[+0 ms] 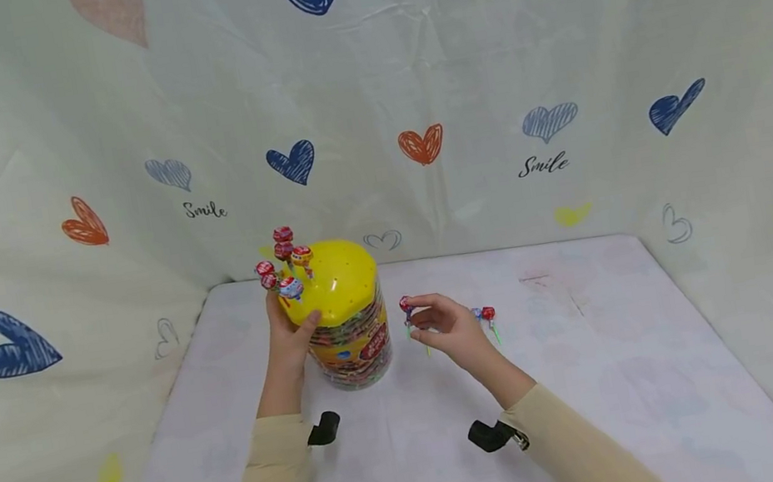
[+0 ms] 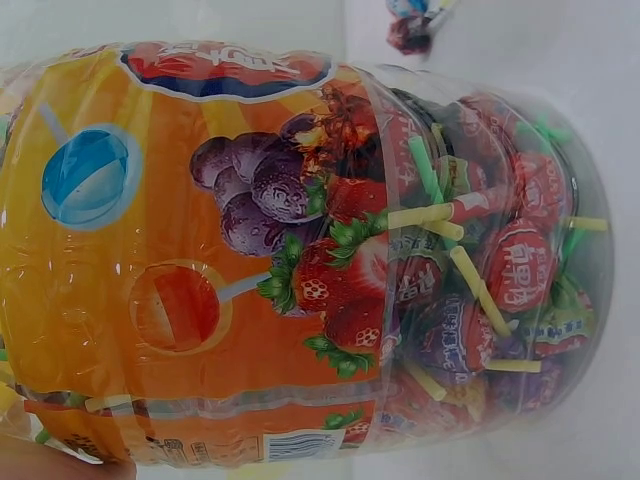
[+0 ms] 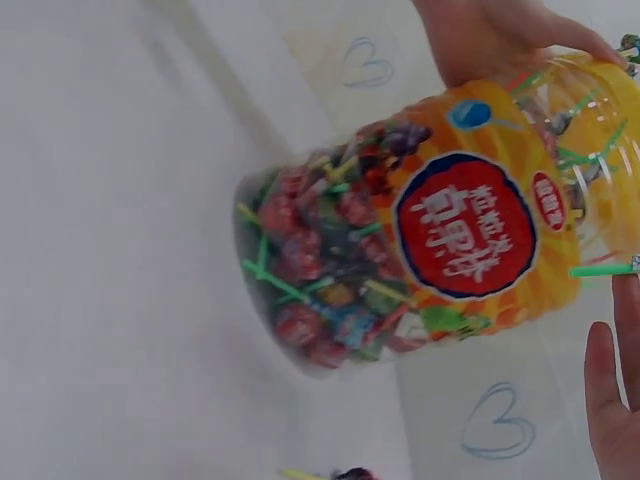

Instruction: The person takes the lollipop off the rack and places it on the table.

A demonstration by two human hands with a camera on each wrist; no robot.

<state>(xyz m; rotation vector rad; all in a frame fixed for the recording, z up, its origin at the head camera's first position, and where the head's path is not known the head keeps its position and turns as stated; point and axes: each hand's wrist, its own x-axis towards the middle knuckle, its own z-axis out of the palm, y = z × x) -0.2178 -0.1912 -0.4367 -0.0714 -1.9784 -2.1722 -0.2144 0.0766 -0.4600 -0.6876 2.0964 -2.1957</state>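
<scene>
A clear jar (image 1: 355, 357) full of wrapped lollipops, with an orange fruit label (image 2: 190, 230), stands on the table under a yellow lid (image 1: 341, 278). Several lollipops (image 1: 284, 249) stick up from the lid's left side. My left hand (image 1: 289, 342) grips the jar at its top left, thumb on the lid's front edge. To the right of the jar, my right hand (image 1: 450, 332) holds a single lollipop (image 1: 406, 304) up at its fingertips. Its green stick (image 3: 600, 269) points toward the jar in the right wrist view.
More lollipops (image 1: 489, 314) lie on the white table (image 1: 608, 391) behind my right hand, which partly hides them. A pale curtain (image 1: 463, 52) printed with hearts surrounds the table at the back and sides. Black wrist cameras (image 1: 489, 435) stick out from both sleeves.
</scene>
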